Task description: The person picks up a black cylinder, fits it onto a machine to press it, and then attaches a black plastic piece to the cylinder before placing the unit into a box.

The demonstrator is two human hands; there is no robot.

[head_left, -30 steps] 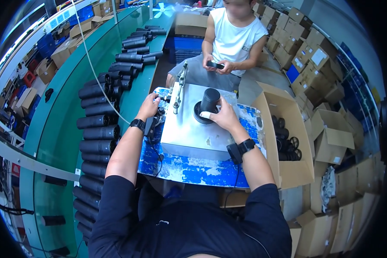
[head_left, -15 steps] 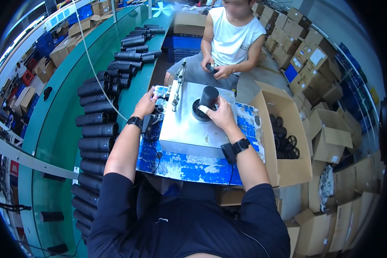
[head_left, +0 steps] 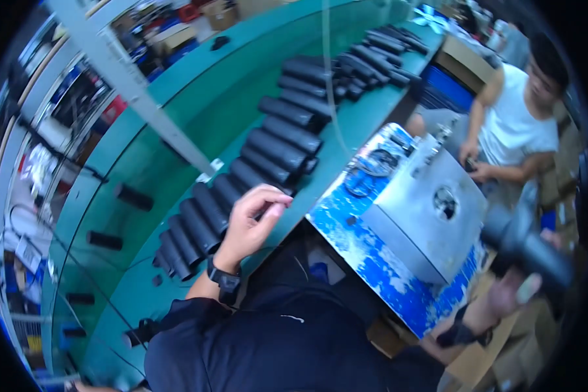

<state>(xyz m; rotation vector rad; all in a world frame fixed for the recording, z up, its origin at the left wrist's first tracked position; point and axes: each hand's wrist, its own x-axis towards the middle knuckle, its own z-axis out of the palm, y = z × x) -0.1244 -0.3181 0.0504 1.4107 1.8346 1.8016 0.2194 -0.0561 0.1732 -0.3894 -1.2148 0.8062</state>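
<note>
I see a small white mark on the dark shirt [head_left: 292, 319], too small to read. The black cylinder [head_left: 540, 255] is blurred, just right of the metal box [head_left: 408, 225], its long axis slanting from upper left to lower right; I cannot tell which end is its front. My right hand [head_left: 503, 297] grasps it, thumb on the near side. My left hand [head_left: 249, 225] is loosely curled, unloaded, beside the black tubes [head_left: 266, 159] on the green surface [head_left: 323, 183].
</note>
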